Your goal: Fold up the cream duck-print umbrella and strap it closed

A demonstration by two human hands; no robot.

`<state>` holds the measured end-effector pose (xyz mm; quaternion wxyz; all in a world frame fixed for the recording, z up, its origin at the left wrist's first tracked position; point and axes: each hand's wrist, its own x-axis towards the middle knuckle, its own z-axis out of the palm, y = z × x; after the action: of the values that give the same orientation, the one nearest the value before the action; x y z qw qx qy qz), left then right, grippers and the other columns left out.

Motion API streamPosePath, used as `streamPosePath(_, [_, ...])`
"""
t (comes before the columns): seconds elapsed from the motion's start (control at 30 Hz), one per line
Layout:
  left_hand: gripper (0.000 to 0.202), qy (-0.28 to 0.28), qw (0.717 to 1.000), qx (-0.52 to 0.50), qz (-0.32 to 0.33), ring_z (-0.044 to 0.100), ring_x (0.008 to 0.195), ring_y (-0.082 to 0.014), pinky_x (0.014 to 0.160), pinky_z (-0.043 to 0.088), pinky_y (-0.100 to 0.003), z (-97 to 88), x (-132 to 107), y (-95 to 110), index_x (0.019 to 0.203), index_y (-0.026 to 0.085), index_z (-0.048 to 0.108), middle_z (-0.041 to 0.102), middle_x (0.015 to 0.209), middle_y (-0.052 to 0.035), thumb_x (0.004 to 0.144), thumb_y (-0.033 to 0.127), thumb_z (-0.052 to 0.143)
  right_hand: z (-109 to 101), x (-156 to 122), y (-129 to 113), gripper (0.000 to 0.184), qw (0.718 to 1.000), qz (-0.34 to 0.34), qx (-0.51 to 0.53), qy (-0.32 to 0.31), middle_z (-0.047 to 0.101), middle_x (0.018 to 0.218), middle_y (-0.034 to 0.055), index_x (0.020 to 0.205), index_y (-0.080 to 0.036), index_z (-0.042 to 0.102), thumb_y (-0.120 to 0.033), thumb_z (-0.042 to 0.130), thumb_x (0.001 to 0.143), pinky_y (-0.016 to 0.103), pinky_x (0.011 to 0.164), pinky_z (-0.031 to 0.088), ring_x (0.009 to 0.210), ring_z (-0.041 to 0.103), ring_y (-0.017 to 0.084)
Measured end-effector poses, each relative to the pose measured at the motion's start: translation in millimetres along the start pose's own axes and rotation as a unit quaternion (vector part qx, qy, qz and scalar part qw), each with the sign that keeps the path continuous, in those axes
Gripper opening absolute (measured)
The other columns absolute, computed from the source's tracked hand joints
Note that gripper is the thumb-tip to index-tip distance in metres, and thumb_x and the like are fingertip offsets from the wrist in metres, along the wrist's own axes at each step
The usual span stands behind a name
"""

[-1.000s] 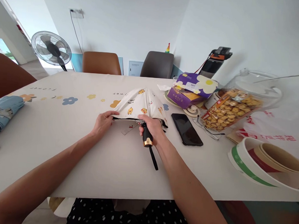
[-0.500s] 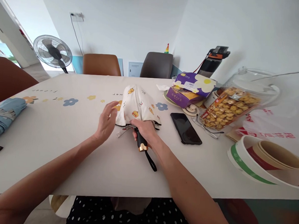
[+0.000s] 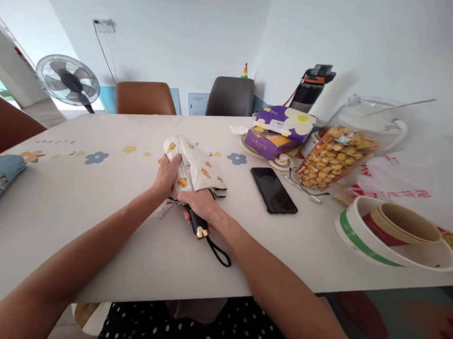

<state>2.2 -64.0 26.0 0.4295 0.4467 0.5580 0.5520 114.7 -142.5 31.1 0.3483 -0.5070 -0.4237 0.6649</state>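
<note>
A folded white umbrella [image 3: 198, 164] with orange cartoon prints and dark edging lies tilted on the table, its canopy pointing away and its cloth loosely bunched. Its black handle [image 3: 196, 220] has a gold end and a wrist loop and points toward me. My right hand [image 3: 204, 205] is closed round the bottom of the canopy and the top of the handle. On the canopy's left side, my left hand [image 3: 167, 175] presses and grips the cloth; some of its fingers are hidden. A pale closure strap [image 3: 165, 208] sticks out at the lower left, below the left hand.
A folded light blue umbrella [image 3: 4, 178] lies at the far left. To the right are a black phone [image 3: 274, 190], glasses [image 3: 305, 189], purple boxes [image 3: 268, 143], a snack jar [image 3: 337, 157], a tape roll [image 3: 409, 224] inside a white-green ring [image 3: 354, 239], and a plastic bag [image 3: 404, 186].
My left hand has come from beside the canopy onto its cloth. The umbrella has tilted further left, its handle end swinging slightly, with my right hand still round it. The view has shifted right.
</note>
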Motion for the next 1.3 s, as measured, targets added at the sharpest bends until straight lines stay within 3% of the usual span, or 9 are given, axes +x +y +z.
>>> streamPosePath(0.13, [0.042,-0.023,0.992,-0.072,-0.105,0.063,0.072,-0.0239,0.063,0.052,-0.035,-7.1,6.4,3.2,0.095,0.015,0.058,0.065,0.081,-0.0105,0.069,0.048,0.061,0.5,0.4,4.5,0.017,0.998,-0.005,0.025,-0.049,0.046,0.039,-0.0037,0.064,-0.018,0.046,-0.026,0.061,0.066,0.023,0.030,0.040,0.032,0.043,0.011])
streamPosePath(0.33, [0.054,-0.165,0.970,-0.149,-0.100,0.064,0.079,-0.0261,0.074,0.053,-0.039,-7.4,-0.7,10.9,0.102,0.015,0.059,0.066,0.078,-0.0110,0.073,0.060,0.050,-0.7,-3.3,-0.6,0.018,0.994,-0.053,0.057,-0.083,0.046,0.039,-0.0049,0.065,-0.017,0.047,-0.027,0.061,0.069,0.021,0.031,0.039,0.031,0.042,0.010])
streamPosePath(0.47, [0.057,-0.197,0.965,-0.153,-0.083,0.063,0.084,-0.0283,0.078,0.052,-0.042,-5.3,-6.9,17.6,0.102,0.016,0.060,0.066,0.078,-0.0110,0.073,0.064,0.046,-3.2,-9.1,-7.3,0.020,0.988,-0.063,0.080,-0.120,0.044,0.037,-0.0044,0.061,-0.017,0.047,-0.028,0.059,0.071,0.021,0.034,0.039,0.031,0.042,0.009])
streamPosePath(0.6, [0.054,-0.187,0.965,-0.165,-0.080,0.063,0.083,-0.0296,0.076,0.052,-0.044,-4.9,-10.7,23.5,0.104,0.015,0.059,0.066,0.079,-0.0102,0.075,0.059,0.047,-3.5,-10.8,-6.8,0.021,0.982,-0.078,0.079,-0.153,0.043,0.037,-0.0042,0.060,-0.017,0.048,-0.029,0.057,0.075,0.020,0.035,0.038,0.032,0.041,0.009])
streamPosePath(0.73, [0.048,-0.157,0.970,-0.179,-0.056,0.063,0.079,-0.0279,0.074,0.053,-0.043,-5.2,-13.0,26.9,0.106,0.014,0.058,0.066,0.079,-0.0089,0.076,0.051,0.049,-0.5,-6.3,-2.7,0.019,0.986,-0.082,0.078,-0.126,0.050,0.044,-0.0038,0.070,-0.017,0.051,-0.033,0.061,0.073,0.021,0.032,0.039,0.033,0.042,0.009])
streamPosePath(0.83, [0.045,-0.128,0.972,-0.195,-0.031,0.063,0.077,-0.0256,0.072,0.053,-0.040,-4.7,-14.6,29.6,0.106,0.014,0.057,0.066,0.081,-0.0089,0.076,0.046,0.052,-0.3,-2.4,-1.4,0.025,0.993,-0.048,0.050,-0.095,0.056,0.052,-0.0008,0.073,-0.016,0.054,-0.038,0.065,0.069,0.022,0.032,0.040,0.035,0.045,0.010])
streamPosePath(0.93, [0.045,-0.108,0.975,-0.191,-0.027,0.062,0.077,-0.0246,0.072,0.052,-0.038,-3.1,-16.7,32.8,0.104,0.013,0.058,0.065,0.083,-0.0097,0.075,0.047,0.054,-1.9,-1.6,-2.0,0.028,0.994,-0.013,0.033,-0.099,0.050,0.047,-0.0030,0.067,-0.016,0.052,-0.041,0.066,0.067,0.021,0.033,0.039,0.034,0.043,0.009])
streamPosePath(1.13, [0.061,-0.105,0.980,-0.169,0.005,0.060,0.091,-0.0273,0.074,0.051,-0.038,-1.0,-21.1,36.5,0.102,0.016,0.059,0.063,0.085,-0.0099,0.079,0.067,0.035,-2.8,-6.7,-4.1,0.031,0.971,-0.008,0.115,-0.211,0.036,0.038,-0.0067,0.056,-0.018,0.042,-0.038,0.055,0.075,0.019,0.034,0.035,0.031,0.031,0.007])
streamPosePath(1.3, [0.062,-0.070,0.984,-0.158,0.035,0.058,0.093,-0.0293,0.071,0.051,-0.039,-2.2,-24.2,40.4,0.104,0.020,0.058,0.061,0.088,-0.0096,0.079,0.069,0.029,-2.5,-12.3,-7.6,0.031,0.949,-0.017,0.136,-0.285,0.034,0.035,-0.0067,0.056,-0.018,0.041,-0.036,0.047,0.080,0.019,0.035,0.034,0.029,0.029,0.007])
